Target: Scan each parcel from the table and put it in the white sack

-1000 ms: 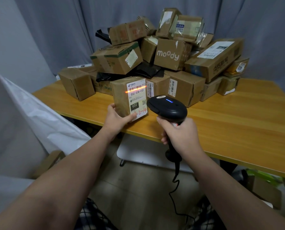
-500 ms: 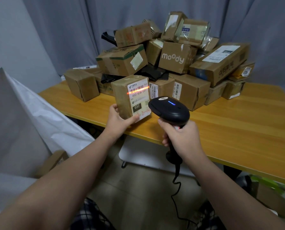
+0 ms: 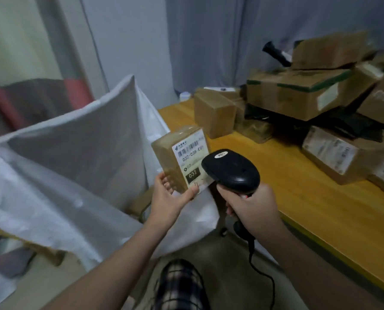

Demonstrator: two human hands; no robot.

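Left hand [image 3: 167, 199] grips labelled parcel [image 3: 182, 157] upright, off table's [image 3: 298, 193] left edge beside sack [image 3: 74, 157]. Right hand [image 3: 251, 209] clutches scanner [image 3: 231, 168]. Boxes [image 3: 309, 95] piled along table's far edge.

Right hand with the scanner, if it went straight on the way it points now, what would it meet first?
Most likely the labelled parcel in the left hand: the right hand aims the barcode scanner up-left at its label. Depth is unclear, so the gap cannot be judged.
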